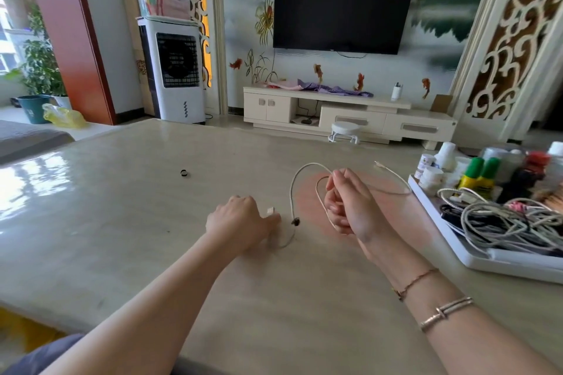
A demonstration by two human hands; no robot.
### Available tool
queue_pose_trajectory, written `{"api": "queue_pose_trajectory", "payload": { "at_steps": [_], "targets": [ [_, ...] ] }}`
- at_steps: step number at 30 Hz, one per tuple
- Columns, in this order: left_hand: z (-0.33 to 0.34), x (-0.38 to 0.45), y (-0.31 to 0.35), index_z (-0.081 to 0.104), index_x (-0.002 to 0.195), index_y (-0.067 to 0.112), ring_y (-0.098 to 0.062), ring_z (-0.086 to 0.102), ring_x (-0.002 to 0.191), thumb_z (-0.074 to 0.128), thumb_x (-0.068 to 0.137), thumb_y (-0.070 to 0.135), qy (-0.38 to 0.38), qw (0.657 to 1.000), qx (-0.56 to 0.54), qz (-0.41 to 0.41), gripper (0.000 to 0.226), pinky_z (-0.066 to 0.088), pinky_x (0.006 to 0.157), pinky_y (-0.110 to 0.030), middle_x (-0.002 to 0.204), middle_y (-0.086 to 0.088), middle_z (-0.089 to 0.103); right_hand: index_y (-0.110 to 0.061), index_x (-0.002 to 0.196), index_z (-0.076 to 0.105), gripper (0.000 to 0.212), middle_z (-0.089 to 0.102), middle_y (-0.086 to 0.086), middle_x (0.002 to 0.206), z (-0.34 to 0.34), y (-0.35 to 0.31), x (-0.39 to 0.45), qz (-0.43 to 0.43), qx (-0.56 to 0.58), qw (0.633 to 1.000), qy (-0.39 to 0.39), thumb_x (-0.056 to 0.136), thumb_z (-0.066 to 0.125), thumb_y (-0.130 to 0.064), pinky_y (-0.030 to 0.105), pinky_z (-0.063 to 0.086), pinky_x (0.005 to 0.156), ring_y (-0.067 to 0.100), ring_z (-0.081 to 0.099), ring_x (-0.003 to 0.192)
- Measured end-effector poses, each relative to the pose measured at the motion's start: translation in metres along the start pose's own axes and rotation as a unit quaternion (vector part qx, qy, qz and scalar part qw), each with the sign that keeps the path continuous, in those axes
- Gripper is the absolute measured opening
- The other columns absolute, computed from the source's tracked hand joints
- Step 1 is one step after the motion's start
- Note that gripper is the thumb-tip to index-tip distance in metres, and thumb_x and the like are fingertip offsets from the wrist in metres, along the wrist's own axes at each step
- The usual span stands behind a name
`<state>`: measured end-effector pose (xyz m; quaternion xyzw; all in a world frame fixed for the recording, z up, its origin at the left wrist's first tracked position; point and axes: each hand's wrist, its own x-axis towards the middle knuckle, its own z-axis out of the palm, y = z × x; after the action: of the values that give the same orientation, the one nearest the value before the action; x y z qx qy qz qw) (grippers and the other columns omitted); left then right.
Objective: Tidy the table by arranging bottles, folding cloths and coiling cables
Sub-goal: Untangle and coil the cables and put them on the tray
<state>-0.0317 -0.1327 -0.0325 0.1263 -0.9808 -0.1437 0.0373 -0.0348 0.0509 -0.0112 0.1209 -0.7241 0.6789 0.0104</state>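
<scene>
A thin white cable [293, 189] lies in loops on the beige table [128, 222], with a small dark tie on it near the middle. My left hand [240, 222] holds the cable's plug end down against the tabletop with curled fingers. My right hand [347, 201] is raised just above the table, and its fingers pinch a loop of the same cable. The cable's far end [379, 164] trails off to the right on the table.
A white tray [475, 259] at the right edge carries a tangle of cables [502, 216] and several bottles and jars [478, 173]. A small black ring [183, 173] lies on the table to the left. Beyond the table stand a TV cabinet, a stool and an air cooler.
</scene>
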Motion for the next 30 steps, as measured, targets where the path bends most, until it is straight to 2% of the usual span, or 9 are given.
{"api": "queue_pose_trajectory", "payload": {
  "at_steps": [5,8,10,14,17,21,25,27,30],
  "targets": [
    [0.004,-0.004,0.015,0.059,0.103,0.008,-0.035,0.053,0.108,0.05,0.091,0.038,0.022,0.998,-0.021,0.051,0.034,0.044,0.085,-0.035,0.114,-0.013,0.055,-0.008,0.084,0.042,0.028,0.033,0.0,0.054,0.004,0.001,-0.002,-0.046,-0.061,0.997,0.02,0.104,0.033,-0.025,0.013,0.022,0.036,0.004,0.025,0.035],
    [-0.002,-0.004,0.017,0.052,0.092,0.007,-0.035,0.059,0.096,0.046,0.095,0.026,0.018,0.98,-0.198,0.03,0.02,0.047,0.076,-0.034,0.106,-0.017,0.061,-0.012,0.08,0.038,0.028,0.034,-0.003,0.054,0.007,0.003,-0.002,-0.064,-0.098,0.992,0.037,0.103,0.033,-0.025,0.013,0.024,0.041,0.002,0.027,0.039],
    [-0.011,-0.009,0.023,0.048,0.089,0.006,-0.028,0.065,0.076,0.045,0.098,0.015,-0.044,0.885,-0.462,-0.018,0.013,0.053,0.062,-0.031,0.096,-0.017,0.064,-0.015,0.078,0.034,0.024,0.034,-0.004,0.055,0.008,0.004,0.0,-0.061,-0.101,0.992,0.044,0.101,0.032,-0.022,0.018,0.025,0.047,0.004,0.028,0.043],
    [-0.022,-0.019,0.026,0.048,0.078,0.005,-0.019,0.064,0.05,0.034,0.099,0.001,-0.222,0.589,-0.769,-0.114,0.025,0.052,0.045,-0.022,0.073,-0.019,0.068,-0.017,0.075,0.034,0.021,0.036,-0.007,0.055,0.007,0.005,0.0,-0.069,-0.089,0.992,0.049,0.096,0.034,-0.02,0.024,0.023,0.052,0.007,0.028,0.048],
    [-0.025,-0.017,0.016,0.051,0.078,0.006,-0.011,0.053,0.04,0.038,0.092,0.008,-0.271,0.52,-0.799,-0.134,0.02,0.042,0.037,-0.016,0.072,-0.012,0.068,-0.019,0.073,0.038,0.022,0.039,-0.006,0.057,0.006,0.007,-0.001,-0.081,-0.103,0.99,0.05,0.095,0.038,-0.021,0.027,0.024,0.054,0.009,0.031,0.05],
    [-0.028,-0.013,0.01,0.048,0.078,0.015,-0.01,0.049,0.045,0.053,0.088,0.039,-0.287,0.563,-0.768,-0.099,0.026,0.034,0.041,-0.015,0.077,-0.004,0.067,-0.025,0.072,0.044,0.018,0.043,-0.01,0.057,0.007,0.006,-0.004,-0.089,-0.143,0.985,0.037,0.086,0.04,-0.036,0.033,0.03,0.056,0.013,0.036,0.055],
    [-0.02,-0.018,0.021,0.044,0.078,0.015,-0.01,0.048,0.047,0.058,0.094,0.029,-0.167,0.71,-0.681,-0.066,0.025,0.036,0.043,-0.019,0.056,0.0,0.055,-0.024,0.075,0.046,0.022,0.049,-0.012,0.058,0.013,0.006,-0.012,-0.117,-0.207,0.971,0.022,0.097,0.045,-0.029,0.033,0.038,0.061,0.012,0.043,0.059],
    [-0.014,-0.022,0.027,0.041,0.079,0.015,-0.012,0.044,0.047,0.051,0.097,0.032,-0.097,0.767,-0.632,-0.056,0.027,0.037,0.044,-0.02,0.055,0.001,0.049,-0.017,0.083,0.044,0.021,0.047,-0.009,0.057,0.021,0.004,-0.013,-0.105,-0.166,0.981,0.004,0.1,0.04,-0.028,0.029,0.034,0.059,0.013,0.041,0.057],
    [-0.006,-0.023,0.032,0.041,0.083,0.015,-0.012,0.043,0.046,0.048,0.097,0.035,-0.037,0.799,-0.598,-0.055,0.026,0.036,0.041,-0.019,0.059,0.0,0.046,-0.013,0.091,0.038,0.019,0.06,0.005,0.069,0.029,0.0,-0.01,-0.015,-0.002,1.0,-0.019,0.102,0.025,-0.019,0.026,0.033,0.059,0.016,0.048,0.064]
  ]
}}
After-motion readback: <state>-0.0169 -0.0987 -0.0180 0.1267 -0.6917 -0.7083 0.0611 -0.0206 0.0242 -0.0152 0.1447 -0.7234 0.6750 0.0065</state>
